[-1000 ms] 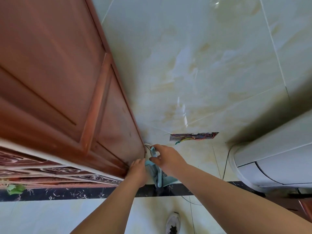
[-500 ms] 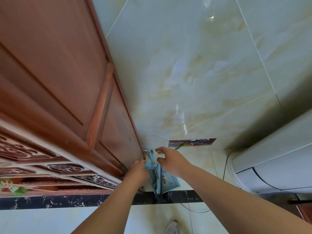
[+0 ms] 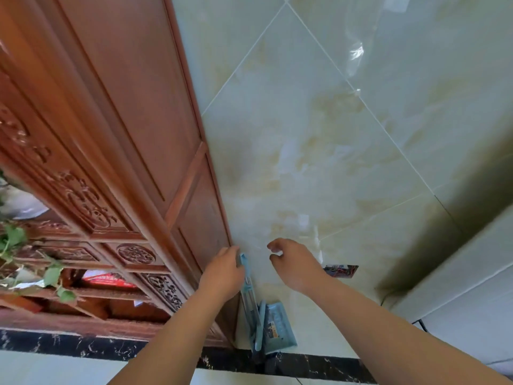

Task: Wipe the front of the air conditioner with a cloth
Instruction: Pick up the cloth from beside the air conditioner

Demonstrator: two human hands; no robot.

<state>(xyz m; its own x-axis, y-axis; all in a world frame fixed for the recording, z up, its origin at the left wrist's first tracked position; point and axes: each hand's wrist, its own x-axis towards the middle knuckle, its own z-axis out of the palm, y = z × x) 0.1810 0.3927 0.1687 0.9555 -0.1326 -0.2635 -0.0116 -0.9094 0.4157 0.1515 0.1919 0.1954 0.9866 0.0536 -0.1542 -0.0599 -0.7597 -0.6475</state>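
The white air conditioner (image 3: 469,284) stands at the right edge, its front panel partly out of frame. No cloth is in view. A light blue long-handled dustpan set (image 3: 273,327) leans upright against the tiled wall, in the gap beside the wooden cabinet. My left hand (image 3: 223,273) is closed around the top of its blue handle (image 3: 245,270). My right hand (image 3: 294,262) hovers just right of the handle, fingers curled apart and holding nothing.
A carved red-brown wooden cabinet (image 3: 116,140) fills the left side. An open wall socket hole with coloured wires (image 3: 341,270) sits between my right hand and the air conditioner. A black marble skirting (image 3: 305,365) runs along the floor. Green leaves (image 3: 16,245) hang at far left.
My right hand has let go of the blue handle and moved a little to the right, opening. My left hand stays at the handle top. The view has shifted down and left.
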